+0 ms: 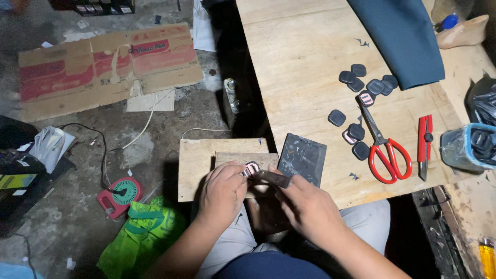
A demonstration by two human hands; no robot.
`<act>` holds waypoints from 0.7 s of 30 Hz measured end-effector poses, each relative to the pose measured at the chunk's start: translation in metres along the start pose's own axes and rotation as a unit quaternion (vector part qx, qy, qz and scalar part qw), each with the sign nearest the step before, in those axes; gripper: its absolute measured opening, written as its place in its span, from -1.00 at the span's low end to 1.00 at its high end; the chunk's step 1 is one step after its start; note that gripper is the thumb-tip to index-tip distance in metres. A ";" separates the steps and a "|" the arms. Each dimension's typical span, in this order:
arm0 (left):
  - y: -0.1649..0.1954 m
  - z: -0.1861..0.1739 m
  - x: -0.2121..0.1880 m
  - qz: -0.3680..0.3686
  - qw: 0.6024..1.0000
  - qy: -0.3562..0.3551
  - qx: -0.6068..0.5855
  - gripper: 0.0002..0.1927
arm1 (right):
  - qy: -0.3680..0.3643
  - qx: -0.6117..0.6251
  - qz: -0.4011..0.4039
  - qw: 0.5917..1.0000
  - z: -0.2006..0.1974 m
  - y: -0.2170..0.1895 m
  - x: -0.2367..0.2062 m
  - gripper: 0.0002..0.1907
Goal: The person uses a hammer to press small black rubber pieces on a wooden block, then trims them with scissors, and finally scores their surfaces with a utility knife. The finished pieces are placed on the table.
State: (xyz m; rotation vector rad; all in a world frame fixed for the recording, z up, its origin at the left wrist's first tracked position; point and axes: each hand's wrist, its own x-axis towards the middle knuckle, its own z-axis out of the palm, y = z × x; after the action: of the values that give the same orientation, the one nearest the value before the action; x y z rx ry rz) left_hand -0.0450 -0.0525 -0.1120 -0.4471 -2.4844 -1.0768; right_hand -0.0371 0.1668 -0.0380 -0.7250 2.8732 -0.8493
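Left hand [223,192] pinches a small pink-and-black rounded-square piece [251,169] on a wooden block [232,157] — right hand [305,204] grips a dark tool [273,178] against it (red scissors [385,150] lie apart).

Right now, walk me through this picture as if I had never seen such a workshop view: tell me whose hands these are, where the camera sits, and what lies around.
One camera, worn on the person's head, looks down at their own bare hands. The left hand pinches a small pink-and-dark rounded patch against a little wooden block. The right hand holds a dark tool to the patch; what kind I cannot tell. On the plywood table lie more dark rounded patches, red-handled scissors, a red utility knife, a dark slab and folded teal cloth. Flattened cardboard lies on the floor.
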 end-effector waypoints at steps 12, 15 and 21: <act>0.004 0.003 0.000 0.000 1.000 -0.004 0.029 -0.81 | 0.038 -0.017 0.062 0.997 0.032 -0.010 0.017 -0.30; 0.005 0.003 0.001 0.005 1.000 0.000 0.027 -0.83 | 0.055 -0.022 0.037 0.998 0.036 -0.008 0.025 -0.38; 0.014 0.002 0.001 0.008 0.999 0.044 0.019 -0.85 | 0.072 0.044 0.007 0.996 0.032 -0.001 0.022 -0.55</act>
State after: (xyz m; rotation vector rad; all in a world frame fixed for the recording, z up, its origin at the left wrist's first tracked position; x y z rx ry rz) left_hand -0.0401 -0.0419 -0.1040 -0.3991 -2.4164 -1.0199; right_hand -0.0500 0.1403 -0.0629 -0.6599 2.9371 -1.0605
